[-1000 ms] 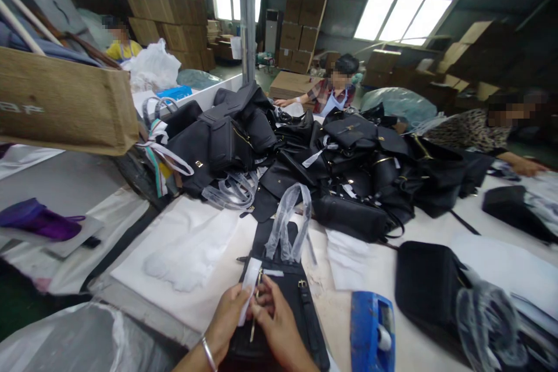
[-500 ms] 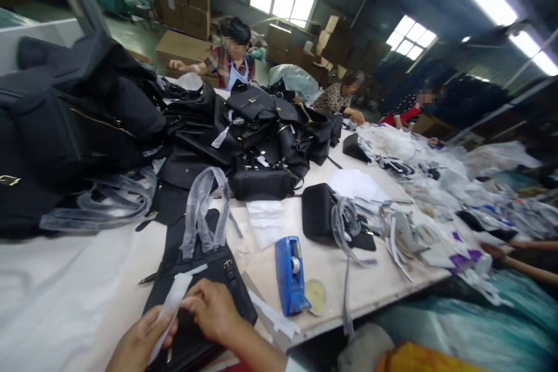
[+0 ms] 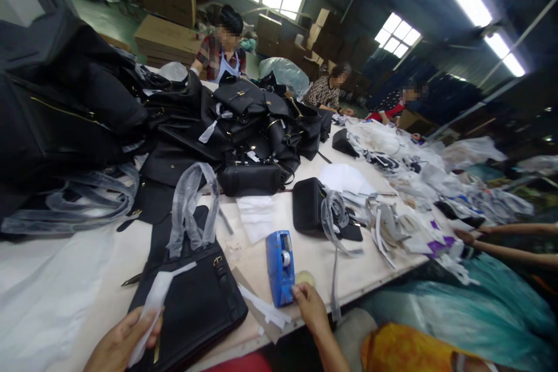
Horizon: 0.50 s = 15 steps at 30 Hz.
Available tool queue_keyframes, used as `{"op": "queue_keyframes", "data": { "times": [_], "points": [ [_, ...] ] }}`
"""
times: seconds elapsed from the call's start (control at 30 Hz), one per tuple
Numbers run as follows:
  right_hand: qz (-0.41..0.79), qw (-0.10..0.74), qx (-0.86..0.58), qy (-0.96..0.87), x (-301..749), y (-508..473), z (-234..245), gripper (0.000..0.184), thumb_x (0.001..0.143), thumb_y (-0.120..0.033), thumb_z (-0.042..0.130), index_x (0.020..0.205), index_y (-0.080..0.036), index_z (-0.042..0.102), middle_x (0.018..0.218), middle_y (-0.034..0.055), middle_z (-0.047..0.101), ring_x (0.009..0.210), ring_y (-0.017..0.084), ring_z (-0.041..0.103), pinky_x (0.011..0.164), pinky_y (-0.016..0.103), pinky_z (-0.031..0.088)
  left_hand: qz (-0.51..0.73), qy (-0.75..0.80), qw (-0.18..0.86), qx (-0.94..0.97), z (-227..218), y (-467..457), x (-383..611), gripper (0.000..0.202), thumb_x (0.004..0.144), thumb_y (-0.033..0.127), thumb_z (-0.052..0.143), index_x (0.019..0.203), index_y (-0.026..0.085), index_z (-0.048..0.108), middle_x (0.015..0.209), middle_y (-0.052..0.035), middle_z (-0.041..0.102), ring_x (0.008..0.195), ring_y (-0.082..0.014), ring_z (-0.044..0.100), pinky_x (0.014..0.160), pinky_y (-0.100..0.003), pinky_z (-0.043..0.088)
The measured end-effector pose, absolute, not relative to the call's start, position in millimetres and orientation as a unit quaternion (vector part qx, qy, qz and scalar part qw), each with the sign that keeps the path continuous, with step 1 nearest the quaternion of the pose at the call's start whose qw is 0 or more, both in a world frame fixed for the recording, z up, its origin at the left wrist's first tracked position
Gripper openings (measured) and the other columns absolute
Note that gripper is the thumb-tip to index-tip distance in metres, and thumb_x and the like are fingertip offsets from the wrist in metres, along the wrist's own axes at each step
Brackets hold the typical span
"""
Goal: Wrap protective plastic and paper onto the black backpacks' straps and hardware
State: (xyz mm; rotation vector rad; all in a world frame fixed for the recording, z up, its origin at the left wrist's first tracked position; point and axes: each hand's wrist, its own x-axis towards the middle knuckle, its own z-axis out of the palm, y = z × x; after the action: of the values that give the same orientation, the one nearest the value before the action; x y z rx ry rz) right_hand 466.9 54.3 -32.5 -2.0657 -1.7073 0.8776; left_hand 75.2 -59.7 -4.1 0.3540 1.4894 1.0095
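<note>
A black handbag (image 3: 196,302) lies flat on the table right in front of me, its handles wrapped in clear plastic (image 3: 192,203). My left hand (image 3: 120,340) pinches a white paper strip (image 3: 152,305) against the bag's left side. My right hand (image 3: 310,306) has its fingers at the near end of a blue tape dispenser (image 3: 279,266), beside a roll of clear tape (image 3: 304,278). Whether those fingers grip anything is not visible.
A big heap of black bags (image 3: 235,128) fills the table's far left and middle. A small black bag (image 3: 308,212) and white paper sheets (image 3: 257,215) lie past the dispenser. Several people work along the table's far side; another person's arms (image 3: 505,241) reach in at the right.
The camera swung right. My right hand left the bag and reached right to the blue tape dispenser. My left hand stays on the white strip.
</note>
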Motion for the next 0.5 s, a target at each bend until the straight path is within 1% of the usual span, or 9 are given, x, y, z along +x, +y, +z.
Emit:
{"op": "queue_keyframes", "data": {
  "times": [0.1, 0.17, 0.23, 0.3, 0.4, 0.43, 0.5],
  "points": [
    [0.324, 0.189, -0.723, -0.580, 466.0, 52.2, -28.8, 0.036, 0.078, -0.053, 0.049, 0.066, -0.021, 0.060, 0.068, 0.0016, 0.064, 0.071, 0.021, 0.060, 0.069, 0.029, 0.044, 0.445, 0.649, 0.603, 0.133, -7.4, -61.4, 75.0, 0.041, 0.066, 0.055, 0.071, 0.076, 0.016, 0.063, 0.062, 0.0005, 0.059, 0.056, -0.0154, 0.053, 0.052, -0.024, 0.046],
    [0.327, 0.206, -0.722, -0.573, 468.8, 48.4, -23.8, 0.037, 0.078, -0.054, 0.049, 0.070, -0.020, 0.061, 0.072, 0.0015, 0.065, 0.074, 0.021, 0.060, 0.071, 0.029, 0.044, 0.446, 0.650, 0.604, 0.120, -9.5, -62.5, 74.5, 0.043, 0.064, 0.056, 0.072, 0.078, 0.016, 0.063, 0.061, 0.0007, 0.060, 0.055, -0.0151, 0.053, 0.051, -0.024, 0.046],
    [0.361, 0.229, -0.723, -0.543, 472.1, 42.8, -19.3, 0.035, 0.077, -0.054, 0.053, 0.073, -0.021, 0.062, 0.074, 0.0003, 0.065, 0.074, 0.019, 0.059, 0.070, 0.027, 0.044, 0.447, 0.648, 0.605, 0.116, -11.0, -63.1, 74.2, 0.044, 0.062, 0.056, 0.073, 0.078, 0.016, 0.063, 0.062, 0.0006, 0.060, 0.054, -0.0150, 0.053, 0.050, -0.024, 0.046],
    [0.431, 0.250, -0.723, -0.479, 474.4, 37.3, -17.1, 0.033, 0.073, -0.053, 0.059, 0.071, -0.020, 0.060, 0.066, -0.0019, 0.062, 0.064, 0.015, 0.057, 0.060, 0.024, 0.043, 0.450, 0.649, 0.602, 0.118, -11.6, -63.2, 74.4, 0.045, 0.062, 0.056, 0.074, 0.078, 0.016, 0.063, 0.062, 0.0005, 0.061, 0.055, -0.0153, 0.054, 0.051, -0.024, 0.047],
    [0.528, 0.250, -0.718, -0.378, 476.3, 32.0, -18.4, 0.035, 0.066, -0.051, 0.069, 0.062, -0.018, 0.056, 0.050, -0.0052, 0.052, 0.042, 0.009, 0.046, 0.044, 0.020, 0.036, 0.454, 0.655, 0.594, 0.110, -10.2, -62.4, 75.9, 0.046, 0.060, 0.056, 0.075, 0.078, 0.016, 0.063, 0.062, 0.0007, 0.061, 0.056, -0.0156, 0.055, 0.052, -0.024, 0.048],
    [0.542, 0.242, -0.720, -0.360, 476.9, 31.1, -19.6, 0.036, 0.066, -0.050, 0.070, 0.061, -0.018, 0.055, 0.047, -0.0058, 0.050, 0.039, 0.008, 0.044, 0.041, 0.019, 0.035, 0.454, 0.656, 0.593, 0.107, -9.1, -62.1, 76.6, 0.046, 0.059, 0.056, 0.075, 0.079, 0.016, 0.063, 0.062, 0.0008, 0.061, 0.055, -0.0154, 0.055, 0.051, -0.024, 0.048],
    [0.573, 0.233, -0.720, -0.314, 478.7, 29.8, -22.3, 0.034, 0.065, -0.046, 0.073, 0.060, -0.017, 0.054, 0.046, -0.0059, 0.050, 0.036, 0.006, 0.043, 0.039, 0.017, 0.036, 0.457, 0.655, 0.593, 0.104, -6.7, -61.6, 78.2, 0.046, 0.059, 0.055, 0.076, 0.080, 0.016, 0.063, 0.061, 0.0009, 0.061, 0.054, -0.0152, 0.054, 0.050, -0.024, 0.047]
  ]
}}
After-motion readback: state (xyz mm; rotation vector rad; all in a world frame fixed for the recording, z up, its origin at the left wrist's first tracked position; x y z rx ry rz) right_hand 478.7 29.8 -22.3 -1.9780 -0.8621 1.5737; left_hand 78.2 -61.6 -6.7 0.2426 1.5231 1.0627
